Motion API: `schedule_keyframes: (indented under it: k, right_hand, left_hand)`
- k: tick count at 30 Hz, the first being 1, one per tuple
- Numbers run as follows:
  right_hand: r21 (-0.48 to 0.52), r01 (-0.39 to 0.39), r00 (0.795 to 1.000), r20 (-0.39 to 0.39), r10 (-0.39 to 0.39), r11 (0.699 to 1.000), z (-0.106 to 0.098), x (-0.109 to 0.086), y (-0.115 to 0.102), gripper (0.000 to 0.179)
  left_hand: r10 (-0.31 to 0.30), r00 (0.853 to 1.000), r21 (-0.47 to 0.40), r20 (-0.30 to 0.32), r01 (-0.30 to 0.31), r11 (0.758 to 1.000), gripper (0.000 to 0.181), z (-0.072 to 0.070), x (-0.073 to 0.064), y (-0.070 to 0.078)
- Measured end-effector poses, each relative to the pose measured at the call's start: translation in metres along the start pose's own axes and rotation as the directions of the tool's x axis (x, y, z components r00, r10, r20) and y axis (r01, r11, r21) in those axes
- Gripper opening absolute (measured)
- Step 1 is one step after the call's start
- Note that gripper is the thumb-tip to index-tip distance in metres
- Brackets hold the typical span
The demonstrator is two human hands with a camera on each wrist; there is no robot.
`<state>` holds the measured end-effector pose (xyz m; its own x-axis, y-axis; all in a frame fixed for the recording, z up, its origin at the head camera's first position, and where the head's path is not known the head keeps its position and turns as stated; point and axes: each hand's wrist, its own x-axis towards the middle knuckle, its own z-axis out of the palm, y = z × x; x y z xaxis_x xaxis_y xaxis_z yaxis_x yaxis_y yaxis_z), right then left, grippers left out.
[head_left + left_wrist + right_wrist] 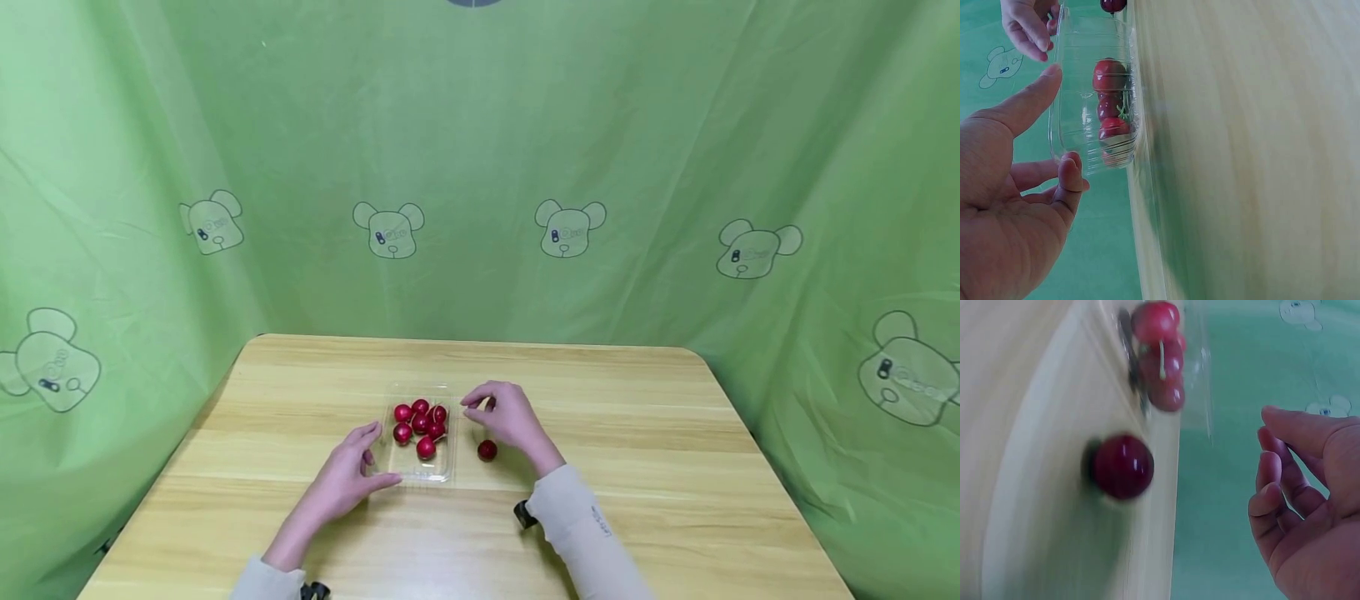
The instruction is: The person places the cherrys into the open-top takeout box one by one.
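Several red cherries [422, 423] lie in a clear plastic box [442, 477], some with stems showing. My left hand [347, 475] holds the box at its near left corner, thumb along the near rim and fingers at the left side. In the left wrist view, the thumb [1029, 103] meets the rim above the fingers. One loose dark red cherry [487, 451] rests on the table to the right of the box. Above and beyond it hovers my right hand [506, 412], close to the box's right side. Its fingers [1266, 500] are loosely bent, with nothing visible between them.
Both hands work over a light wood-grain table [615, 400] with rounded far corners. A green curtain [480, 292] printed with bear heads surrounds its back and sides. Dark wrist devices [525, 514] sit at the sleeve cuffs.
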<state>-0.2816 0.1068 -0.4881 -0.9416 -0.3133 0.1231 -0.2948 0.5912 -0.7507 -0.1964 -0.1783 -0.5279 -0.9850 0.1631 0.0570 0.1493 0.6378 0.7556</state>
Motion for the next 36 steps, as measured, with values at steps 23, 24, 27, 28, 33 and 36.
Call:
schedule_keyframes:
  k: [23, 24, 27, 28, 33, 36]
  right_hand:
    - [0.065, -0.114, 0.970, 0.225, 0.097, 0.991, 0.002, 0.009, 0.062, 0.017]
    - [0.056, -0.105, 0.967, 0.238, 0.089, 0.993, 0.004, 0.011, 0.063, 0.017]
    - [0.030, -0.077, 0.962, 0.265, 0.067, 0.997, 0.007, 0.016, 0.065, 0.016]
    - [0.022, -0.068, 0.961, 0.271, 0.059, 0.997, 0.008, 0.017, 0.066, 0.015]
    - [0.006, -0.039, 0.953, 0.300, 0.035, 0.999, 0.010, 0.022, 0.068, 0.012]
    - [0.016, -0.036, 0.951, 0.308, 0.029, 0.999, 0.010, 0.022, 0.069, 0.008]
  left_hand:
    - [-0.001, 1.000, 0.029, 0.005, 0.001, 1.000, 0.098, 0.001, 0.003, -0.004]
    - [0.009, 1.000, 0.032, 0.001, -0.009, 0.999, 0.098, 0.001, 0.003, -0.004]
    - [0.025, 1.000, 0.040, -0.002, -0.025, 0.999, 0.098, 0.002, 0.003, -0.004]
    - [0.035, 0.999, 0.043, -0.004, -0.035, 0.998, 0.097, 0.002, 0.003, -0.004]
    - [0.031, 0.999, 0.044, -0.008, -0.030, 0.999, 0.097, 0.002, 0.002, -0.005]
    - [0.011, 1.000, 0.033, -0.004, -0.011, 0.999, 0.097, 0.002, 0.002, -0.005]
